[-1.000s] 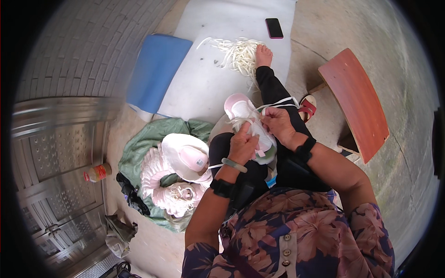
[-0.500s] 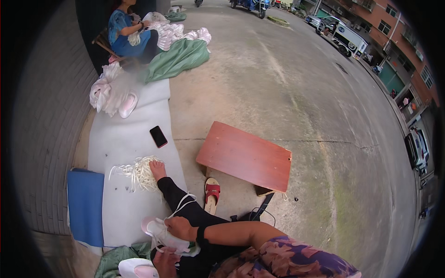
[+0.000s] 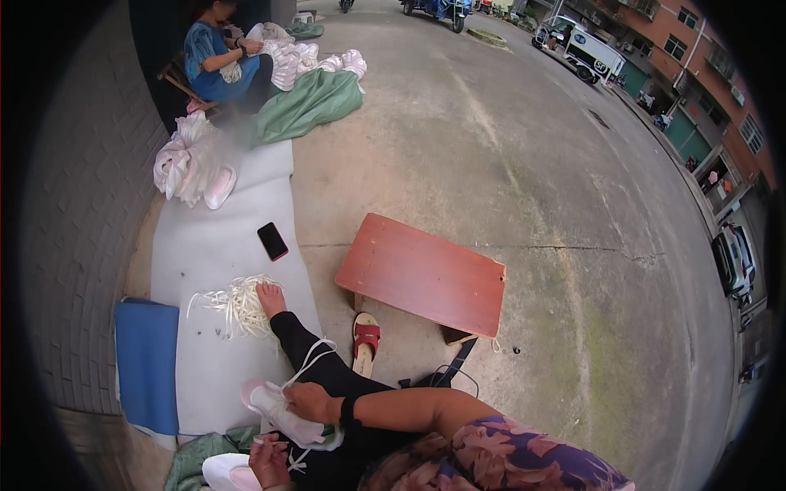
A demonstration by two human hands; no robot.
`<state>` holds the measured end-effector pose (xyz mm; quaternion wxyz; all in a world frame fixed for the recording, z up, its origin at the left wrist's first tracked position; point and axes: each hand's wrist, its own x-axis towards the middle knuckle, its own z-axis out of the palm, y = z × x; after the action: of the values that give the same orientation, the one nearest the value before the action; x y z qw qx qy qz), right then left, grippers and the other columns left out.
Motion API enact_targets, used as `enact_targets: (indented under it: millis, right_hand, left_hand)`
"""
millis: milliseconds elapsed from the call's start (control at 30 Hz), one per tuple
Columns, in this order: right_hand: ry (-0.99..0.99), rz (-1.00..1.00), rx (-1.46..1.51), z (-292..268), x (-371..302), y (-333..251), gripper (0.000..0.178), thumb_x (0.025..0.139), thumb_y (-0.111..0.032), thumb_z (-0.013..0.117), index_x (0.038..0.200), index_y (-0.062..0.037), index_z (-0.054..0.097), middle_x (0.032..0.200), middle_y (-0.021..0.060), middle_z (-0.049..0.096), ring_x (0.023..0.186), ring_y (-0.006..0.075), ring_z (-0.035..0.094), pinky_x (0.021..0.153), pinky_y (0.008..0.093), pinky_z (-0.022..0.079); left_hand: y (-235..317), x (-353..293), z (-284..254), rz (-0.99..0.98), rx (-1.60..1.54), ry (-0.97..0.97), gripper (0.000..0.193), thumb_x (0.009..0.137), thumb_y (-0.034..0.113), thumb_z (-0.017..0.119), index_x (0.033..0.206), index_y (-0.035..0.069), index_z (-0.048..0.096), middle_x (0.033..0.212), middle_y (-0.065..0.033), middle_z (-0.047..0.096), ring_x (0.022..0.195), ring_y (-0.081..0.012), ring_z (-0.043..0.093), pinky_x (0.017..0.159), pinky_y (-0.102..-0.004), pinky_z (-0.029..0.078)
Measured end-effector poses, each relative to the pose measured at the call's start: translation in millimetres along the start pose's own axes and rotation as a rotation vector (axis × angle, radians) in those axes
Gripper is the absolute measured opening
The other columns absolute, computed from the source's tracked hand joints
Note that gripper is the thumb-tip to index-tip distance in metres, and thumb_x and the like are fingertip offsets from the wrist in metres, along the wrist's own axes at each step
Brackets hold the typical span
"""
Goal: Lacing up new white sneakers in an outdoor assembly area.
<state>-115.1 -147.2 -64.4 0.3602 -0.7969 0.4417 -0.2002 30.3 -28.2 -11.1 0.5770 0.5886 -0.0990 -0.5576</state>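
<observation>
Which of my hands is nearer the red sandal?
Right: your right hand is below and left of the red sandal; your left hand is farther, lower in view.

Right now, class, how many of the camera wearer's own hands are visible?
2: the right hand at the white shoe, the left hand below it, near the picture's lower edge. Some fingers are hidden.

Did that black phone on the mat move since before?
No, the phone lies in the same spot on the white mat, near its right edge.
</observation>
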Motion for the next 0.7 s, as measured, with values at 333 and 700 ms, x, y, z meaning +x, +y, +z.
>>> enact_targets:
  millis: [333, 700]
  right_hand:
    - [0.006, -0.233, -0.099, 5, -4, 18, 0.013, 0.076, -0.017, 0.054, 0.073, -0.0045, 0.054, 0.073, 0.0158, 0.057, 0.067, 0.0332, 0.058, 0.058, 0.0419, 0.047]
    - [-0.141, -0.138, -0.030, -10, 3, 8, 0.016, 0.075, -0.017, 0.058, 0.080, -0.0032, 0.051, 0.074, 0.0157, 0.054, 0.070, 0.0356, 0.055, 0.061, 0.0431, 0.044]
  left_hand:
    - [-25, 26, -17, 0.267, 0.600, 0.286, 0.010, 0.085, 0.015, 0.050, 0.080, 0.008, 0.046, 0.052, -0.0029, 0.048, 0.036, -0.0090, 0.043, 0.031, -0.0228, 0.034]
    - [-16, 32, 7, 0.184, 0.371, 0.201, 0.008, 0.081, 0.009, 0.056, 0.085, 0.002, 0.055, 0.060, -0.0039, 0.056, 0.042, -0.0077, 0.052, 0.035, -0.0186, 0.039]
